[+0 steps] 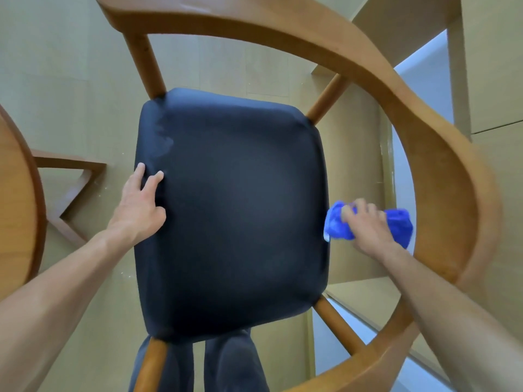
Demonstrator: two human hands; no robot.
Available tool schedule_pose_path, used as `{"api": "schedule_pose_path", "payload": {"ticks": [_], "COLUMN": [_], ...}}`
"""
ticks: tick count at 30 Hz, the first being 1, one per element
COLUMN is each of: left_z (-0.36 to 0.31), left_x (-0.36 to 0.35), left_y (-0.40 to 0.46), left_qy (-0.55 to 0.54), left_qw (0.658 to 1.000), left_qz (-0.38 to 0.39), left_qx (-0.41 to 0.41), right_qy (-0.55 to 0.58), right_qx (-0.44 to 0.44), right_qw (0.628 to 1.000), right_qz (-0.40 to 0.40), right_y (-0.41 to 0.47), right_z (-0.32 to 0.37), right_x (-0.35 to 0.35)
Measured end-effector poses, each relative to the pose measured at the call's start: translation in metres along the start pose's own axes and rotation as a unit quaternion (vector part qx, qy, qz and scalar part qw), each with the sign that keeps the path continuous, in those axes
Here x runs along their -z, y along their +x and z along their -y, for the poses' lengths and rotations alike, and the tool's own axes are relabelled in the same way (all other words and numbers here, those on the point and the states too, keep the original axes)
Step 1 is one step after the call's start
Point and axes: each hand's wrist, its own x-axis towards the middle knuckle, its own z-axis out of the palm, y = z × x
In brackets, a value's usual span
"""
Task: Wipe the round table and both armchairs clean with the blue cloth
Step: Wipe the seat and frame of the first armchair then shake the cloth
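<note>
I look straight down on a wooden armchair with a dark blue padded seat point(232, 210) and a curved wooden back-and-arm rail point(441, 154). My left hand point(138, 202) rests on the seat's left edge with its fingers straight. My right hand point(368, 224) grips the bunched blue cloth point(399, 224) just off the seat's right edge, between the seat and the rail. The round table's wooden rim point(17, 199) shows at the far left.
The table's wooden base struts point(73, 188) lie on the beige floor to the left of the chair. My dark trouser legs point(226, 363) stand at the chair's near side. A pale wall and window strip point(424, 80) run along the right.
</note>
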Motion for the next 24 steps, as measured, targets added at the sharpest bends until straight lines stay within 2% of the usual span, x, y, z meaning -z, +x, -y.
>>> {"api": "schedule_pose_path", "payload": {"ticks": [1,2,3,4,5,6,9,11,12,14,17,18,20,24], "left_z": [-0.001,-0.003,-0.005,-0.006,-0.006,-0.005,-0.005,-0.005,-0.005,-0.004,-0.001,0.0,0.001,0.0], "left_x": [0.001,0.001,0.001,-0.001,-0.004,-0.007,-0.021,-0.029,-0.032,-0.037,-0.04,-0.041,-0.042,-0.037], "left_y": [0.0,-0.001,-0.002,-0.004,-0.006,-0.009,-0.016,-0.017,-0.016,-0.013,-0.011,-0.01,-0.009,-0.011], "left_qy": [0.004,0.01,0.02,0.046,0.088,0.138,0.234,0.265,0.278,0.295,0.292,0.292,0.282,0.263], "left_qw": [1.0,1.0,1.0,0.999,0.995,0.987,0.957,0.948,0.945,0.942,0.943,0.943,0.945,0.947], "left_qz": [0.0,0.001,-0.001,-0.01,-0.027,-0.044,-0.046,-0.02,-0.011,0.002,0.011,0.012,0.01,-0.009], "left_qx": [-0.001,0.0,-0.001,-0.012,-0.037,-0.075,-0.167,-0.175,-0.17,-0.16,-0.157,-0.158,-0.168,-0.185], "right_qy": [0.14,0.296,0.437,0.538,0.574,0.565,0.483,0.442,0.442,0.473,0.547,0.557,0.544,0.478], "right_qx": [-0.135,-0.24,-0.297,-0.318,-0.322,-0.326,-0.316,-0.316,-0.326,-0.361,-0.438,-0.45,-0.438,-0.357], "right_qw": [0.98,0.924,0.848,0.779,0.75,0.753,0.805,0.83,0.825,0.79,0.696,0.68,0.695,0.768], "right_qz": [-0.036,-0.044,-0.044,-0.051,-0.065,-0.087,-0.133,-0.13,-0.131,-0.143,-0.154,-0.157,-0.171,-0.233], "right_y": [0.001,0.002,0.002,0.0,-0.006,-0.016,-0.039,-0.041,-0.038,-0.02,0.024,0.041,0.071,0.116], "right_z": [0.001,0.008,0.021,0.04,0.063,0.087,0.131,0.137,0.136,0.133,0.124,0.12,0.117,0.138], "right_x": [0.003,0.005,0.003,-0.003,-0.009,-0.014,-0.025,-0.028,-0.027,-0.016,0.009,0.019,0.04,0.079]}}
